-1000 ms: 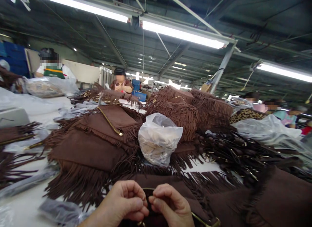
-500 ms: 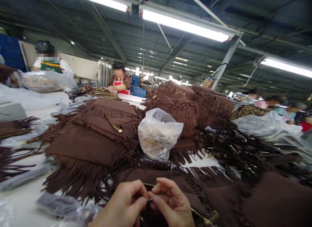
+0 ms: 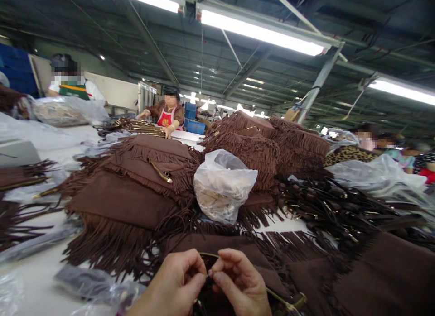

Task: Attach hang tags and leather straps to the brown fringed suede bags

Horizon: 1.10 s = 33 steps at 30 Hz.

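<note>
With my left hand (image 3: 176, 284) and right hand (image 3: 238, 284) pinched together on something tiny at the mouth of the near brown fringed bag (image 3: 238, 252), I judge steady fingertips and a gentle pull work best here.

- Bag (image 3: 238, 257) under the hands: brown suede-like cloth, matt and napped, with a cut fringe.
- Zip (image 3: 282, 300) on it: brass-coloured metal, slightly shiny.
- Stacked bags (image 3: 129, 198): the same matt brown cloth, soft-looking, fringes rough-edged.
- Pull (image 3: 162, 173) on one stacked bag: gold-toned metal, glossy.
- Sack (image 3: 222, 184): thin clear plastic, crinkled and glossy, cloudy over pale contents.
- Straps (image 3: 326, 212): dark brown, smoother, with small bright metal fittings.
- Table (image 3: 34, 284): white, smooth, faintly shiny.
- Wrappers (image 3: 374, 178): clear plastic film, creased, shiny.
- Left hand (image 3: 176, 284) and right hand (image 3: 238, 284): bare skin.
</note>
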### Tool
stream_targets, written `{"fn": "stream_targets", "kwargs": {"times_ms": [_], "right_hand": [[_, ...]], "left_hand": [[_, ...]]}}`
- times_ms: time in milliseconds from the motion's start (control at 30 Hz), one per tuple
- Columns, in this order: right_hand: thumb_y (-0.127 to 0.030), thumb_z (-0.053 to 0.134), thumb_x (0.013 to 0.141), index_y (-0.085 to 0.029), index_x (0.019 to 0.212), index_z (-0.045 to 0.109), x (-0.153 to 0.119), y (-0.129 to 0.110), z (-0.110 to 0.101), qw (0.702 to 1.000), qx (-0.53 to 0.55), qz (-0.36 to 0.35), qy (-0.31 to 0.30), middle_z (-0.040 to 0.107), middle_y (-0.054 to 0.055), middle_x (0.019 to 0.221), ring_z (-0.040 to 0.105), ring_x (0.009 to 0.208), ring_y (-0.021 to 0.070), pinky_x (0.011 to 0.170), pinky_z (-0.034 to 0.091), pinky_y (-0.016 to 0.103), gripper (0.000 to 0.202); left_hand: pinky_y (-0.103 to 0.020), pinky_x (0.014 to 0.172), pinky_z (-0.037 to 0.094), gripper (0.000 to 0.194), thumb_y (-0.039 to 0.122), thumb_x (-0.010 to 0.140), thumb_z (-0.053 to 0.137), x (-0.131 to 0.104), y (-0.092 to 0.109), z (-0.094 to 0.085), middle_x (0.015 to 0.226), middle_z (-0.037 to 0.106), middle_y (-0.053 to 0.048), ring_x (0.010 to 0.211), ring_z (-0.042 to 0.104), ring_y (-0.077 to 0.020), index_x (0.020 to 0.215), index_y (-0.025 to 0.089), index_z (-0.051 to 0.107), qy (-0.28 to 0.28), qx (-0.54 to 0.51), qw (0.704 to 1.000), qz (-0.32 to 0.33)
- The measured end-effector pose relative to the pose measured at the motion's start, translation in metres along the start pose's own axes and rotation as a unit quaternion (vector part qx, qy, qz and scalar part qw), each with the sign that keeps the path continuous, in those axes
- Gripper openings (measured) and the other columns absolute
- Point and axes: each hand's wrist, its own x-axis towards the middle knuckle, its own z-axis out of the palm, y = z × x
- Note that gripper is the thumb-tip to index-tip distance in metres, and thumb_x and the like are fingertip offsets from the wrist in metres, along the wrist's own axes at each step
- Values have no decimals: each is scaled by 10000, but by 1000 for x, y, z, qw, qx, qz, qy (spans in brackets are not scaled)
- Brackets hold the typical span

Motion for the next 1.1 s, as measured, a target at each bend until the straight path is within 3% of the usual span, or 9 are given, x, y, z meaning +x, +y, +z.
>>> {"fn": "stream_targets", "kwargs": {"times_ms": [133, 433, 600, 733, 833, 967, 1100], "right_hand": [[-402, 870, 709, -196, 947, 696, 0, 1, 0, 1000, -5, 11, -6, 681, 21, 731, 619, 627, 152, 553, 548, 241, 359], [-394, 859, 732, -217, 944, 699, 2, 1, -2, 1000, 2, 8, -11, 686, 3, 740, 625, 623, 144, 603, 541, 247, 319], [-368, 844, 761, -239, 946, 702, 4, 4, -5, 998, -8, 7, -56, 703, -15, 752, 623, 637, 119, 618, 514, 206, 266], [-393, 857, 738, -234, 895, 703, 0, 4, -2, 999, -21, 0, -29, 698, -19, 738, 630, 664, 115, 641, 497, 185, 272], [-427, 823, 764, -218, 866, 691, -3, 9, -2, 998, -53, -19, 0, 688, -11, 721, 620, 643, 118, 614, 479, 184, 267], [-351, 748, 833, -209, 901, 658, 1, 16, -8, 990, -131, -29, -54, 684, 2, 752, 631, 660, 139, 621, 493, 198, 181], [-231, 620, 892, -229, 946, 656, -2, 0, -12, 951, -287, -84, -78, 699, 4, 808, 673, 713, 149, 662, 529, 181, 65]], "left_hand": [[-205, 543, 360, 148, 238, 785, 461, 0, 0, -3, 593, 536, 24, 612, 518, -127, 675, 176, 538, 12, 35, 999, 40], [-229, 586, 345, 127, 250, 795, 460, 1, -3, -2, 657, 535, 23, 642, 485, -135, 710, 174, 516, -2, 33, 999, 18], [-227, 597, 349, 123, 237, 803, 462, 1, -7, -1, 674, 543, 24, 657, 490, -134, 721, 174, 529, 0, 42, 999, 27], [-232, 601, 345, 129, 239, 810, 453, 0, -9, 1, 674, 539, 24, 656, 488, -136, 714, 179, 515, 11, 49, 998, 35], [-239, 596, 341, 133, 245, 810, 447, -1, -10, 4, 662, 527, 23, 645, 487, -140, 702, 184, 497, 13, 55, 998, 39], [-247, 615, 349, 123, 243, 806, 444, -1, -13, 6, 685, 538, 15, 666, 502, -149, 712, 184, 496, 19, 60, 998, 31], [-245, 632, 362, 116, 216, 794, 450, 2, -8, 5, 694, 562, 16, 686, 521, -149, 716, 178, 526, 12, 58, 998, 17]]}}
